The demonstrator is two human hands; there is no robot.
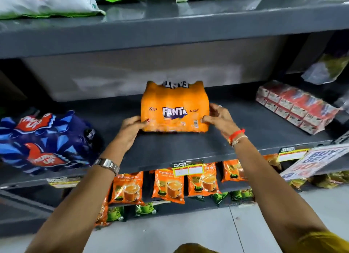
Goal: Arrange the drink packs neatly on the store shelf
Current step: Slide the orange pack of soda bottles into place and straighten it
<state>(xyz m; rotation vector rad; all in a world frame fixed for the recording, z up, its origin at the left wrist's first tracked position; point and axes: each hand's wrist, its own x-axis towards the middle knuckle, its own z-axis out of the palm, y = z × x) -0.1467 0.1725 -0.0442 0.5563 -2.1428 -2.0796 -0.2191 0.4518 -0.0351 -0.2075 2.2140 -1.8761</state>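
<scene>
An orange Fanta drink pack [174, 106] stands on the dark grey middle shelf [170, 150], near its centre. My left hand [131, 127] grips the pack's lower left corner. My right hand [219, 118] holds its lower right side, fingers wrapped around the edge. A blue Thums Up drink pack [45, 141] lies on the same shelf at the left, tilted. A red-and-white shrink-wrapped pack of small cartons [296, 106] lies at the right end of the shelf, angled.
The shelf above [170, 25] overhangs and carries white and green bags [47, 1]. Below, orange tea pouches [168, 184] stand in a row, with green packs under them. A promo sign [317, 160] sticks out at the right shelf edge. Grey floor tiles lie below.
</scene>
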